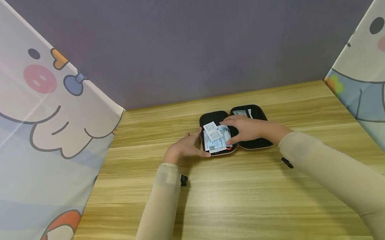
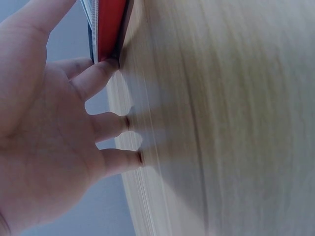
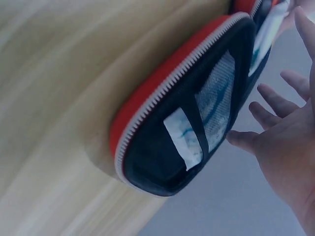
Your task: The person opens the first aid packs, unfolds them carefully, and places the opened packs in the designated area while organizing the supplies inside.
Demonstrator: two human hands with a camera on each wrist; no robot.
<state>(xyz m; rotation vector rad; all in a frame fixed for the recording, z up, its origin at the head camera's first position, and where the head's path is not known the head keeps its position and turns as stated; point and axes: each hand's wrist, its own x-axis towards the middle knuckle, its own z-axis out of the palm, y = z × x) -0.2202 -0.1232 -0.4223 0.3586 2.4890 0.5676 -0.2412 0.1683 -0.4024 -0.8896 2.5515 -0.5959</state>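
Note:
A small zip case (image 1: 257, 143) lies unfolded on the table, with black lining, red outer sides and a pale zipper. Its left half holds a pile of white printed packets (image 1: 217, 144) with two small white sachets (image 1: 213, 132) on top. My left hand (image 1: 184, 148) rests at the near left corner of that half, fingers spread; in the left wrist view a finger touches the red side (image 2: 109, 29). Over the packets' right side, my right hand (image 1: 246, 127) reaches with spread fingers, gripping nothing visible. An elastic strap (image 3: 194, 125) holds a clear packet and a white strip (image 3: 183, 138) in the right half.
The wooden table (image 1: 241, 196) extends around the case. A grey wall (image 1: 202, 44) stands behind it, and cartoon-printed cloths (image 1: 35, 141) hang at both sides. Black straps (image 1: 184, 180) show at the wrists.

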